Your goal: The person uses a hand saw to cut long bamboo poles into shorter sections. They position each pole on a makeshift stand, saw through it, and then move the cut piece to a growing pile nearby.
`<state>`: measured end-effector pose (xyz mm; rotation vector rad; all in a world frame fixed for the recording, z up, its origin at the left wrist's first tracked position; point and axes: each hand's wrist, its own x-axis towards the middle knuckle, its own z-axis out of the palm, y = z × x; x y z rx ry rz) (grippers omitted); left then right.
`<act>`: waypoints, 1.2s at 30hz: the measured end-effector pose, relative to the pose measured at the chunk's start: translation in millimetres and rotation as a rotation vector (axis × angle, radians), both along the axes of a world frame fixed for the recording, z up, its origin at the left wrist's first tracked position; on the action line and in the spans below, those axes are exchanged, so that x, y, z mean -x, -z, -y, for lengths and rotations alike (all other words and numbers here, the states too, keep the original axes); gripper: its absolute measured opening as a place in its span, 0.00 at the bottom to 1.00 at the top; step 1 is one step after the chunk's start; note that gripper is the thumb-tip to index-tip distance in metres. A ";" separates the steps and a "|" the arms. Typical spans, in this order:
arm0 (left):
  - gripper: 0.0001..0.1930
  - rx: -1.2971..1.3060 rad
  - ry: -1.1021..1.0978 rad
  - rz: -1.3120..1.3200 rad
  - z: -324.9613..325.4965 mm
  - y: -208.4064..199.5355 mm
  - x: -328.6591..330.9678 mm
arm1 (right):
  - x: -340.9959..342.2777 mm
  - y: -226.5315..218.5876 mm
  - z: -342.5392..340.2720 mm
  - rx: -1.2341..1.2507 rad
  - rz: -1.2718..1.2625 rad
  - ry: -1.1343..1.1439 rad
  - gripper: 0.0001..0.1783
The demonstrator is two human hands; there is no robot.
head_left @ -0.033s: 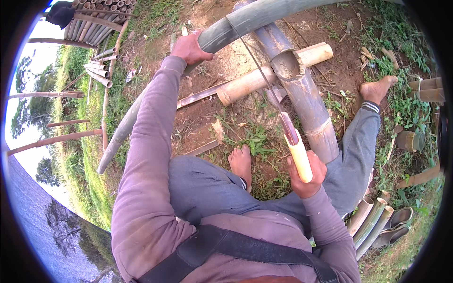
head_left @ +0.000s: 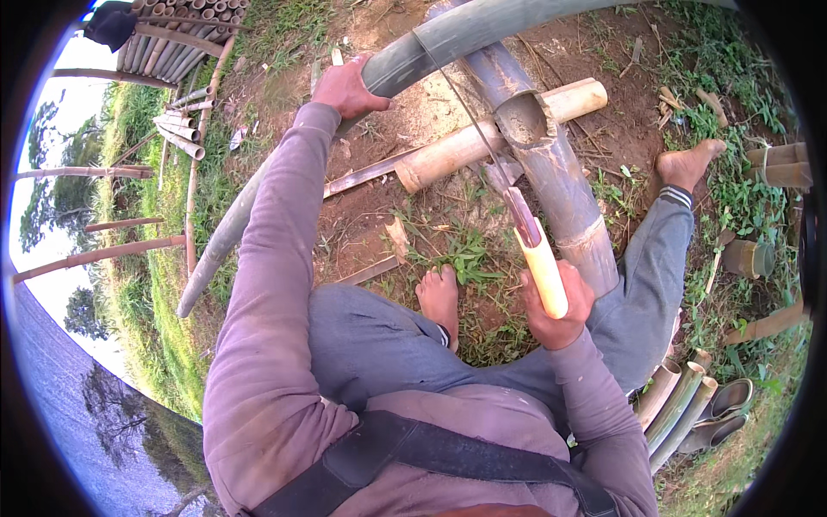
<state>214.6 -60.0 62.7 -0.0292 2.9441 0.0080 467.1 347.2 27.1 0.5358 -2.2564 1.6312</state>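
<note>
A long grey-green bamboo pole (head_left: 504, 26) runs across the top and slopes down to the left. My left hand (head_left: 349, 89) is closed around it, left of the saw. In my right hand (head_left: 560, 306) is the pale yellow handle of a handsaw (head_left: 541, 269). Its thin dark blade reaches away from me, and the far part lies against the pole at a dark line. Beneath the pole a thick bamboo support (head_left: 573, 194), notched on its upper side, slants toward my right leg. A paler bamboo piece (head_left: 452, 157) crosses under that support.
My bare feet (head_left: 438, 297) are on the grassy soil either side of the support. Cut bamboo lengths (head_left: 676, 409) and a pair of shoes (head_left: 728, 409) lie at lower right. Stacked bamboo (head_left: 177, 47) fills a rack at far left. Bamboo stumps (head_left: 749, 257) stand at right.
My right hand and the saw have slid a short way forward, away from my body. The left hand and the pole look the same.
</note>
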 end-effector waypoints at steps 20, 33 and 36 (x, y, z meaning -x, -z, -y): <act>0.56 -0.123 0.039 -0.015 -0.5 -6.5 6.8 | 155.2 15.3 114.2 0.118 0.067 0.124 0.10; 0.52 -0.125 0.038 -0.042 -10.8 -9.1 5.5 | 167.5 21.7 109.7 0.079 0.085 0.091 0.09; 0.52 -0.187 0.030 0.013 5.4 -7.1 1.4 | 126.6 24.3 97.5 0.045 0.141 0.094 0.07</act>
